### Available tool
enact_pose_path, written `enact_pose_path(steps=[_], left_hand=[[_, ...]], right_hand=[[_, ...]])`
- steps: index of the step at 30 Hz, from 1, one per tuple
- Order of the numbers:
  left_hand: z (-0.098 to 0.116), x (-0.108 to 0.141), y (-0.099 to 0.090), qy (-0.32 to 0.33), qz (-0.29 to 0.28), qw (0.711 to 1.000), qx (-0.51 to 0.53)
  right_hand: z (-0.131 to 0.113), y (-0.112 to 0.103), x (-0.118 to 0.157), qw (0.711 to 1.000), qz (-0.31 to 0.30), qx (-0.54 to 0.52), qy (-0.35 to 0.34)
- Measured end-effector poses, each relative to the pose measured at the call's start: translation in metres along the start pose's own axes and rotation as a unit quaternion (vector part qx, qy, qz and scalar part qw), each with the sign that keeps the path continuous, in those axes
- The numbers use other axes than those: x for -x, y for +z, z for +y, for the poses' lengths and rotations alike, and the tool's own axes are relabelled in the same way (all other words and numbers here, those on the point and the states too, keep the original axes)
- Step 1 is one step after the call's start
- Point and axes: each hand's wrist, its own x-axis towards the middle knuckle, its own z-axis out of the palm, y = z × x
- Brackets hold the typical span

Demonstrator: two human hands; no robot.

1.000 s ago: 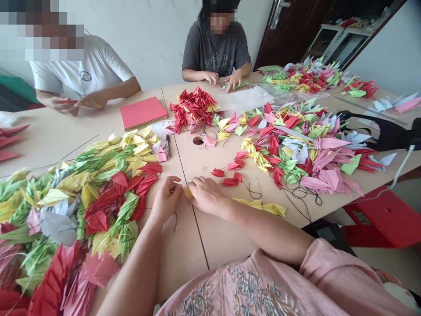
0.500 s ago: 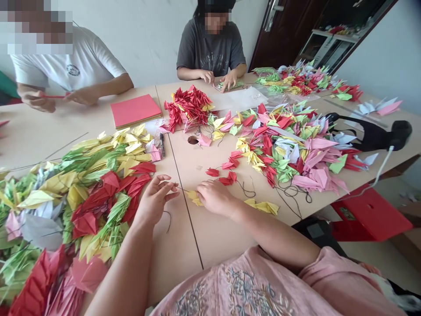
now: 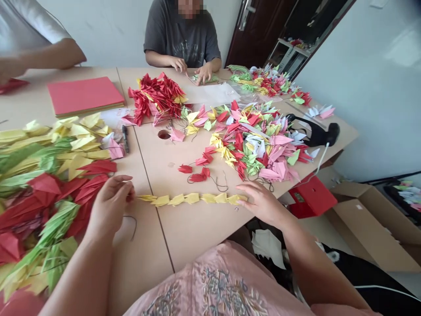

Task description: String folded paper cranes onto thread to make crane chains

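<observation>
Yellow folded papers (image 3: 192,199) now lie in a long row across the tabletop (image 3: 197,228), where half a second ago they were bunched under the right hand (image 3: 265,204); each piece now shows separately. That hand's fingers are apart at the 3 o'clock end. At 9 o'clock, the left hand (image 3: 110,210) has curled fingers; whether they pinch anything, I cannot tell. A mixed paper heap (image 3: 259,142) sits toward 1 o'clock, red sheets (image 3: 85,94) at 10, a co-worker (image 3: 187,39) at 12.

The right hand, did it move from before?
Yes. The right hand has gone to the right, farther from the dark table seam.
</observation>
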Motion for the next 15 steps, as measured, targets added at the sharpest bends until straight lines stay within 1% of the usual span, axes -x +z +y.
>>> enact_pose_path(steps=[3, 7, 11, 15], left_hand=[[0.003, -0.005, -0.003, 0.032, 0.082, 0.996, 0.008], [0.006, -0.009, -0.008, 0.075, 0.168, 0.983, 0.019], [0.007, -0.013, -0.013, 0.107, 0.226, 0.968, 0.026], [0.006, -0.016, -0.016, 0.119, 0.253, 0.96, 0.031]], right_hand=[[0.008, 0.009, 0.011, 0.999, -0.029, 0.009, 0.016], [0.006, 0.023, 0.007, 0.999, -0.039, 0.008, 0.018], [0.003, 0.026, 0.0, 0.999, -0.044, 0.001, 0.013], [0.004, 0.026, -0.003, 0.999, -0.05, -0.006, 0.007]])
